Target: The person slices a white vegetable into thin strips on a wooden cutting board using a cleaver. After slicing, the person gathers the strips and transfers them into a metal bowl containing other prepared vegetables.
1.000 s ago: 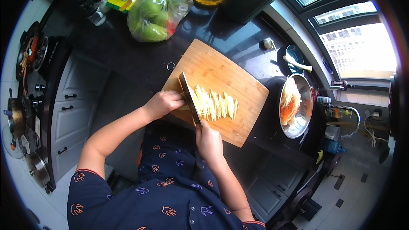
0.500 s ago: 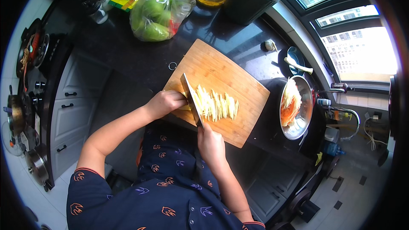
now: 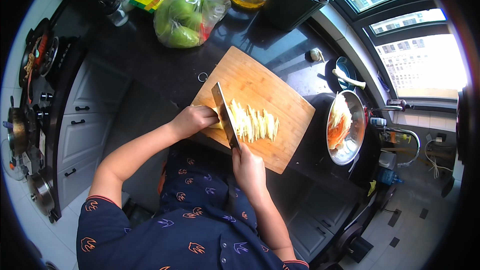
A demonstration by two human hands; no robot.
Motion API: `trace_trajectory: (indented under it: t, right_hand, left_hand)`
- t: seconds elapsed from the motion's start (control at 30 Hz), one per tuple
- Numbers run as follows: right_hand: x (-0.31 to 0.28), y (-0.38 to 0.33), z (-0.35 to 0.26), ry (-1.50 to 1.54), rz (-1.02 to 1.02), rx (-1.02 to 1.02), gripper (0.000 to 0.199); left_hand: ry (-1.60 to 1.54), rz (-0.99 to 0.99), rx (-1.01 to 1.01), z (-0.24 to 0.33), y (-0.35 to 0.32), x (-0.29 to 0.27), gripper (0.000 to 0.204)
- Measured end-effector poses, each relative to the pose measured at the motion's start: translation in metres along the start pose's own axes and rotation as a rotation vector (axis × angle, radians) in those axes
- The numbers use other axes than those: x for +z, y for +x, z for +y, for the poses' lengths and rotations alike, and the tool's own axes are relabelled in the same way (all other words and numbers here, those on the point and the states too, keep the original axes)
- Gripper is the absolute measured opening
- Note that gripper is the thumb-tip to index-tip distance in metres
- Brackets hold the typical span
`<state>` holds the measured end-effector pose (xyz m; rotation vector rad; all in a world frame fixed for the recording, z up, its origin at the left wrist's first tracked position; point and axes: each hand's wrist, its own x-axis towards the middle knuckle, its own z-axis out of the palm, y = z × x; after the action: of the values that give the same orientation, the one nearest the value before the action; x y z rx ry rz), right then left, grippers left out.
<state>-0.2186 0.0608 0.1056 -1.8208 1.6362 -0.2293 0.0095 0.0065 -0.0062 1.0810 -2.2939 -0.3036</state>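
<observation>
My right hand (image 3: 248,167) grips the handle of a broad kitchen knife (image 3: 226,116), its blade standing on edge over a wooden cutting board (image 3: 280,97). Curled fingers of my left hand (image 3: 194,121) press a pale yellow vegetable piece against the blade's left side; most of that piece is hidden under them. To the right of the blade, pale yellow strips (image 3: 256,123) lie in a loose row on the board. I cannot tell the vegetable's kind.
A metal bowl (image 3: 354,140) with pale and orange shreds stands right of the board. Beyond the board are a tied plastic bag of green produce (image 3: 185,20), a dark holder (image 3: 295,2) with chopsticks and a garlic bulb (image 3: 316,55). A stove (image 3: 50,85) lies far left.
The knife has shifted very slightly left and up against the vegetable piece. My left hand stays almost in place, still holding it.
</observation>
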Motion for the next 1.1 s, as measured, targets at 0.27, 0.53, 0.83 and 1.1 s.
trace_trajectory:
  t: [0.27,0.53,0.83,1.1]
  right_hand:
    - [0.011,0.0,0.005,-0.082,-0.016,-0.02,0.014]
    - [0.024,0.02,0.004,-0.046,0.042,-0.049,0.014]
    - [0.001,0.0,0.003,-0.085,-0.032,-0.032,0.017]
    - [0.028,0.019,0.007,-0.082,-0.026,-0.016,0.017]
  left_hand:
    - [0.004,-0.002,-0.012,0.001,-0.001,0.002,0.014]
    - [0.022,-0.021,-0.014,0.0,-0.001,0.002,0.013]
    - [0.023,0.016,-0.002,0.0,-0.003,0.003,0.013]
    - [0.002,0.007,-0.01,0.001,-0.002,0.003,0.012]
